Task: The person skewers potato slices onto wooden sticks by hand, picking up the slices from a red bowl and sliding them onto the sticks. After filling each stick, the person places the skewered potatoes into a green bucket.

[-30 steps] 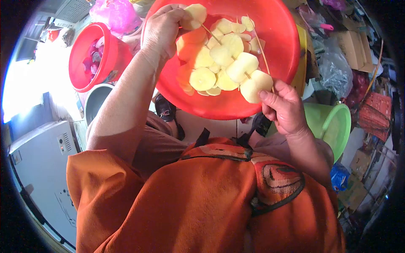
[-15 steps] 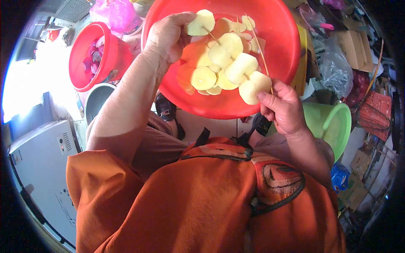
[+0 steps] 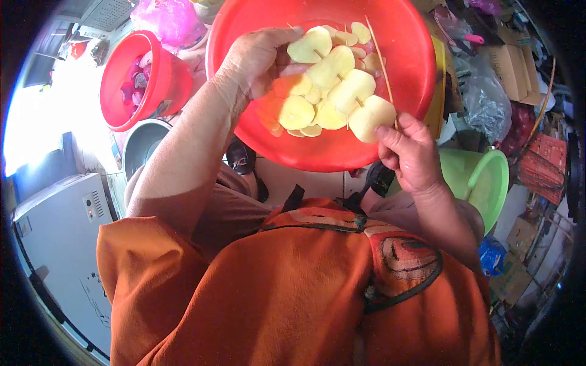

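Observation:
A thin stick carries several pale yellow slices (image 3: 330, 67), spaced along it above a large red basin (image 3: 287, 152). My left hand (image 3: 255, 61) is closed round the stick's upper left end, beside the top slice (image 3: 310, 45). At the lower right, my right hand (image 3: 410, 146) pinches the last slice (image 3: 372, 119). A second thin stick (image 3: 381, 58) rises from my right hand towards the top of the basin. More loose slices (image 3: 296, 112) lie in the basin under the skewered ones.
A smaller red bucket (image 3: 160, 79) with purple-red pieces stands at the left, near a grey bucket (image 3: 137, 143). A green bucket (image 3: 488, 183) is at the right, by plastic bags (image 3: 485, 100) and a cardboard box (image 3: 516, 72). A white cabinet (image 3: 58, 226) stands at lower left.
My left hand has shifted slightly right, with the top slices. The lowest slice and the fingertips of my right hand have moved slightly up and right.

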A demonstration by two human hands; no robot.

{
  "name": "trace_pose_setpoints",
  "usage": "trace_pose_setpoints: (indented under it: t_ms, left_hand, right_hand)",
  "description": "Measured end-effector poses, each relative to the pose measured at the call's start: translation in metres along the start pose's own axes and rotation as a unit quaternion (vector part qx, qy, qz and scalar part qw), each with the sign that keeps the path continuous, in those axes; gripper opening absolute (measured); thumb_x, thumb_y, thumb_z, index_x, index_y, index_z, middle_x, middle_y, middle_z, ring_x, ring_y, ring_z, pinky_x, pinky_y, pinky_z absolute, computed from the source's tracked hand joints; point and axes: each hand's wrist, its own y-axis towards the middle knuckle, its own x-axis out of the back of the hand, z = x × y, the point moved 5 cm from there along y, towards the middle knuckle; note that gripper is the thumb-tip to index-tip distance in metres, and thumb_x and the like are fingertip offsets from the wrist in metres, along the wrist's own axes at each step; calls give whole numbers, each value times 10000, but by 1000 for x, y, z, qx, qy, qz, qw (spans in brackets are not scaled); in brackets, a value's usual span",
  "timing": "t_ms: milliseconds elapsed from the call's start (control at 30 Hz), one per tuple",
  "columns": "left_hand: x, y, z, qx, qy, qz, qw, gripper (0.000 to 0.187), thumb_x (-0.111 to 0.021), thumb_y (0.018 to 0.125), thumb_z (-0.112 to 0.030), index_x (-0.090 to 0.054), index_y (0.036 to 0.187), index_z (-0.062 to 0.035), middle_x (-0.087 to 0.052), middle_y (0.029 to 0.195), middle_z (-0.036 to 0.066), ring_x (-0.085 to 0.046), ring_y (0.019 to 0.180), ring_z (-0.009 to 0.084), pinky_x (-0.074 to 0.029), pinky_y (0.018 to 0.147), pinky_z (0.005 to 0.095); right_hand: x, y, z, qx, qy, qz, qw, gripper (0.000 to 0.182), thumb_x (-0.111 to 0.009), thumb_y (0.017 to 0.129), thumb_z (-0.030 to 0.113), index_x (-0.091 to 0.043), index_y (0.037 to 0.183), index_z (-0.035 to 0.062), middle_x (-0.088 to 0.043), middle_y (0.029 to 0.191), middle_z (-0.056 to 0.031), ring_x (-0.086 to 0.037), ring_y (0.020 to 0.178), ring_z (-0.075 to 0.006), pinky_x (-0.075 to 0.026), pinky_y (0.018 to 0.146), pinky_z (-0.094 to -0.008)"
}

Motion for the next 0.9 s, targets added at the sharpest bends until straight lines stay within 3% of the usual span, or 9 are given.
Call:
trace_pose_setpoints:
  t_ms: [67, 133, 233, 367, 500, 567, 633, 700, 900]
  left_hand:
    - [2, 1, -5, -11, 0, -1, 1000, 257, -528, 900, -202, -564, 1046, 7, -639, 943, 116, -644, 842, 209, -556, 727, 322]
    - [15, -1, -21, -68, 97, -92, 989, 235, -541, 890, -187, -566, 1037, -5, -626, 924, 105, -637, 796, 219, -531, 727, 331]
    - [41, 11, -25, -118, 151, -146, 971, 231, -565, 867, -160, -563, 1037, -2, -613, 920, 100, -630, 768, 229, -513, 728, 325]
    - [48, 25, -6, -88, 235, -110, 962, 237, -588, 838, -118, -567, 1044, -2, -618, 908, 101, -624, 761, 197, -516, 694, 292]
    - [36, 33, 7, -71, 312, -90, 943, 222, -602, 829, -136, -591, 1008, -5, -627, 846, 77, -608, 714, 149, -503, 656, 259]
    - [31, 41, 14, -62, 427, -88, 898, 252, -564, 818, -271, -646, 891, -45, -623, 751, 50, -593, 658, 154, -501, 619, 299]
    - [23, 46, 20, -63, 440, -72, 893, 303, -557, 807, -335, -654, 851, -52, -619, 710, 72, -587, 661, 170, -503, 648, 309]
    - [10, 47, 21, -80, 539, -78, 835, 320, -543, 804, -331, -644, 839, -29, -620, 715, 111, -583, 663, 202, -503, 686, 318]
    - [0, 64, 17, -87, 530, -140, 832, 362, -545, 793, -328, -590, 1023, -52, -643, 895, 154, -623, 858, 267, -488, 790, 343]
  right_hand:
    - [3, 2, 1, -1, 5, -3, 1000, 191, -624, 822, 154, -602, 974, 41, -565, 676, 34, -427, 484, -13, -298, 403, -159]
    - [10, 4, 4, 32, 45, -13, 998, 138, -626, 829, 153, -589, 921, 57, -509, 612, 47, -378, 457, -18, -266, 395, -172]
    - [16, 6, 6, 48, 50, -15, 998, 160, -566, 878, 156, -549, 993, 46, -476, 619, 26, -352, 461, -28, -258, 399, -166]
    - [14, 4, 13, 44, 74, -41, 995, 91, -619, 844, 148, -562, 856, 78, -466, 572, 42, -340, 440, -33, -250, 395, -180]
    - [18, 6, 16, 59, 73, -28, 995, 92, -617, 847, 148, -563, 860, 75, -470, 578, 38, -344, 445, -36, -247, 396, -184]
    - [19, 6, 18, 68, 79, -37, 994, 87, -612, 850, 142, -567, 873, 71, -471, 580, 35, -347, 450, -35, -246, 397, -186]
    - [20, 6, 20, 69, 76, -43, 994, 83, -609, 853, 139, -566, 872, 71, -471, 581, 35, -346, 450, -35, -246, 398, -186]
    - [21, 7, 22, 69, 73, -49, 994, 78, -605, 855, 136, -566, 871, 71, -471, 581, 35, -345, 450, -35, -246, 398, -185]
    - [31, 6, 28, 93, 81, -47, 991, 94, -604, 858, 150, -564, 878, 67, -466, 579, 34, -344, 450, -35, -240, 399, -184]
